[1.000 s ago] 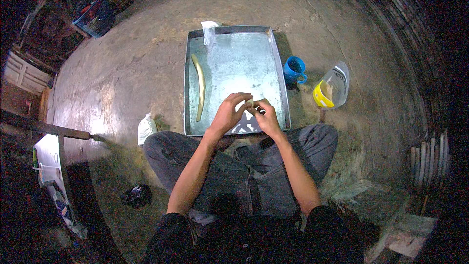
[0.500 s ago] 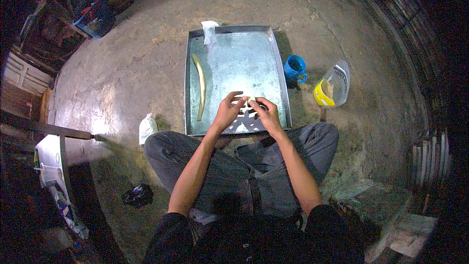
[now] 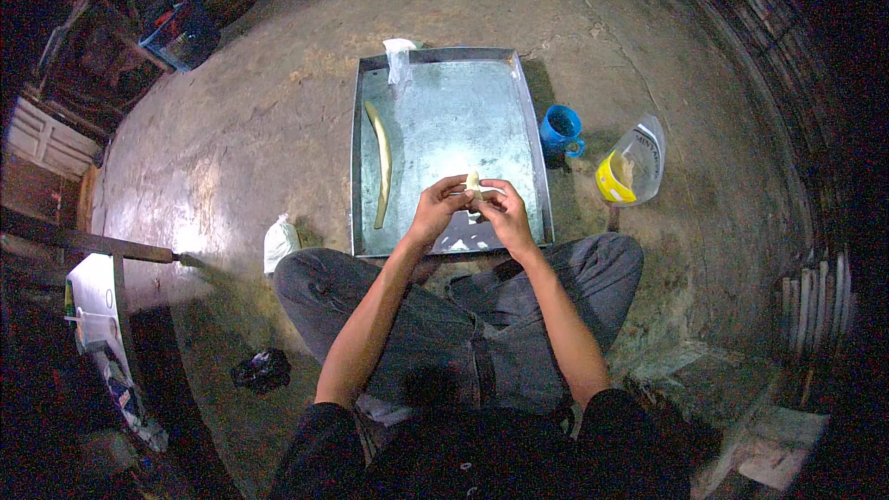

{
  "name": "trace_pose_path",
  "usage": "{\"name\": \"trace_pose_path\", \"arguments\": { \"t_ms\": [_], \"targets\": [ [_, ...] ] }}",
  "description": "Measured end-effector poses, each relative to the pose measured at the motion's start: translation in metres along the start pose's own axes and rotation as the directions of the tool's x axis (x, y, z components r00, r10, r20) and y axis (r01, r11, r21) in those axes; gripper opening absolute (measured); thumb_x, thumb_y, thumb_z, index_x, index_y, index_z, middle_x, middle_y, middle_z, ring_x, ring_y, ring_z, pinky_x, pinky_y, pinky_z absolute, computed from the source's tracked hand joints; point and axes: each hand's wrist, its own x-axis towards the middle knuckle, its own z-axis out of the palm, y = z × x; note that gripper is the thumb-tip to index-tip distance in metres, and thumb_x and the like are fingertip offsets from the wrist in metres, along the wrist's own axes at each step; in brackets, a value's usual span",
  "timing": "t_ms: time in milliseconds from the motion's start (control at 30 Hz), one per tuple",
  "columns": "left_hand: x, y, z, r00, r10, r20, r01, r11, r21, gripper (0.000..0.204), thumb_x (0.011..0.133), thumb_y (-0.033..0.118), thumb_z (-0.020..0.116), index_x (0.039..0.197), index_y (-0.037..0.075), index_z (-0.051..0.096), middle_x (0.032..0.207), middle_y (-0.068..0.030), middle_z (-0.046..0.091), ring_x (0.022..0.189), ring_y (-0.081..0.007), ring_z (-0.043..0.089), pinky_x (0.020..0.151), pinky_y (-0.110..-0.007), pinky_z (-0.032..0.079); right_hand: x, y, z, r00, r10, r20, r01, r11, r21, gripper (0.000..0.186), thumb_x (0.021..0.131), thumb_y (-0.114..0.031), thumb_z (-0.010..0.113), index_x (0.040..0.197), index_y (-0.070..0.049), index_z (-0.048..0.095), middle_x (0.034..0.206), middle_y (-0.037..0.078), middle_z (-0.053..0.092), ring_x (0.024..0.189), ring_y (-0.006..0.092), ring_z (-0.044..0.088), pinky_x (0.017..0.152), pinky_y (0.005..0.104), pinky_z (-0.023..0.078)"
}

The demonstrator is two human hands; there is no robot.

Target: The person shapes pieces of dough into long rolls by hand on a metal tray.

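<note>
Centre of frame, above dull grey metal tray (image 3: 444, 120), left hand (image 3: 435, 211) and right hand (image 3: 503, 213) pinching small pale soft dough lump (image 3: 473, 182), long pale dough strip (image 3: 380, 162) left of them.

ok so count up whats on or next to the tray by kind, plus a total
metal tray: 1
long pale dough strip on the tray: 1
small pale dough piece held between left hand and right hand: 1
blue cup: 1
clear container with yellow inside: 1
white bags: 2, one on the tray's far rim, one on the floor
total: 7
</note>
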Motion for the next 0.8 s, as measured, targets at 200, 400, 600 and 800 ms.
{"name": "trace_pose_path", "arguments": {
  "t_ms": [200, 400, 600, 800],
  "targets": [
    [0.004, -0.007, 0.000, 0.995, 0.010, -0.099, -0.001, 0.996, 0.088, 0.032, 0.092, 0.016, 0.070, 0.116, -0.005, 0.066, 0.101, -0.0123, 0.072, 0.089, -0.0165, 0.067, 0.079, -0.029, 0.054, -0.002, -0.003, -0.001, 0.990, 0.122, 0.069, -0.127, 0.990, 0.061, 0.036, 0.094, -0.009, 0.061, 0.128, -0.001, 0.054, 0.104, 0.010, 0.067, 0.094, 0.0162, 0.066, 0.079, 0.0302, 0.056],
    [0.011, -0.020, -0.008, 0.989, 0.029, -0.143, -0.004, 0.985, 0.175, 0.026, 0.094, 0.018, 0.068, 0.109, -0.003, 0.068, 0.098, -0.0103, 0.071, 0.086, -0.0170, 0.068, 0.075, -0.029, 0.054, -0.002, -0.003, 0.001, 0.980, 0.185, 0.069, -0.194, 0.967, 0.163, 0.037, 0.092, -0.019, 0.069, 0.124, -0.002, 0.059, 0.107, 0.010, 0.069, 0.091, 0.0172, 0.068, 0.073, 0.0302, 0.058],
    [0.007, -0.018, -0.004, 0.981, 0.116, -0.157, -0.075, 0.966, 0.245, 0.026, 0.092, 0.019, 0.071, 0.105, -0.004, 0.070, 0.092, -0.0091, 0.072, 0.082, -0.0153, 0.067, 0.074, -0.029, 0.054, 0.001, 0.004, -0.001, 0.977, 0.208, 0.045, -0.212, 0.970, 0.121, 0.031, 0.093, -0.021, 0.070, 0.116, -0.001, 0.064, 0.096, 0.008, 0.072, 0.086, 0.0158, 0.069, 0.072, 0.0297, 0.057],
    [0.004, -0.004, 0.004, 0.962, 0.247, -0.119, -0.193, 0.917, 0.350, 0.022, 0.092, 0.016, 0.071, 0.106, -0.001, 0.071, 0.095, -0.0086, 0.073, 0.089, -0.0174, 0.068, 0.081, -0.032, 0.054, 0.003, 0.014, -0.008, 0.979, 0.202, 0.032, -0.203, 0.978, 0.051, 0.025, 0.097, -0.016, 0.062, 0.115, 0.001, 0.066, 0.099, 0.007, 0.072, 0.083, 0.0143, 0.069, 0.075, 0.0299, 0.057]
  ]
}}
